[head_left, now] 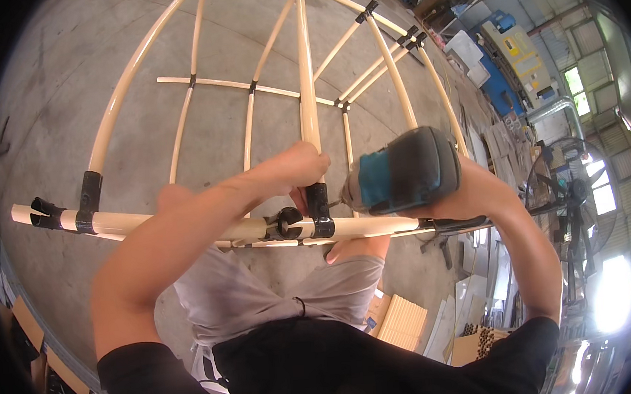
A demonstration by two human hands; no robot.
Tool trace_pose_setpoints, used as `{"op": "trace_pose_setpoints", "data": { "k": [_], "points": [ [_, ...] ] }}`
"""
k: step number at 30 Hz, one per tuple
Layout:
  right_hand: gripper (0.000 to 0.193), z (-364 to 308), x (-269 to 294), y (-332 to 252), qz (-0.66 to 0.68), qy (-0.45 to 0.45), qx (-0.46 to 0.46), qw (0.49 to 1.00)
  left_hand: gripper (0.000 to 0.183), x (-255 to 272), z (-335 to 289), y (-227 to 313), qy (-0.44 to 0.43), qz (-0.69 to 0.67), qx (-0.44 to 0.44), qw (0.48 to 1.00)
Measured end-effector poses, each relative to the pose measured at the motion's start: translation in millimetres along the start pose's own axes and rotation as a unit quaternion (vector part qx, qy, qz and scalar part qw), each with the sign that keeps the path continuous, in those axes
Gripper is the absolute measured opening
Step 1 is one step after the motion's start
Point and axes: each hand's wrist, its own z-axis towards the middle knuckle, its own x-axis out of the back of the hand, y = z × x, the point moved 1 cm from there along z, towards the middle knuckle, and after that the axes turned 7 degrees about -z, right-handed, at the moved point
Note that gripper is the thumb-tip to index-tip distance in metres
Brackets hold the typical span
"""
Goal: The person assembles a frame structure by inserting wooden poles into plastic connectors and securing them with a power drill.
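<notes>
A frame of cream tubes with black joints stands before me. My left hand [305,167] is closed around an upright tube [308,88], just above the black joint [320,210] where it meets a horizontal tube [376,226]. In my right hand [465,194] is a teal and black power drill [409,168], its front end pointing left at that joint. Whether the bit touches the joint is too blurred to tell. Beside the joint, a loose-looking black clamp piece [285,222] sits on the horizontal tube.
Further tubes [252,121] and joints of the frame spread out over the concrete floor [55,142]. A bundle of cream tubes [399,321] lies low behind my leg. At right stand a large black fan [577,192] and a yellow and blue machine [522,62]. Cardboard boxes [28,323] line the lower left.
</notes>
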Motion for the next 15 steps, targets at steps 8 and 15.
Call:
{"op": "trace_pose_setpoints", "data": {
  "k": [8,15],
  "points": [
    [0.055,12,27,-8,0.075,-0.071,-0.074,0.992,0.047,1,9,0,-0.034,0.005,0.014,0.999],
    [0.067,-50,26,12,-0.045,0.033,-0.059,0.997,0.042,28,-35,14,-0.036,0.306,-0.044,0.950]
  ]
}}
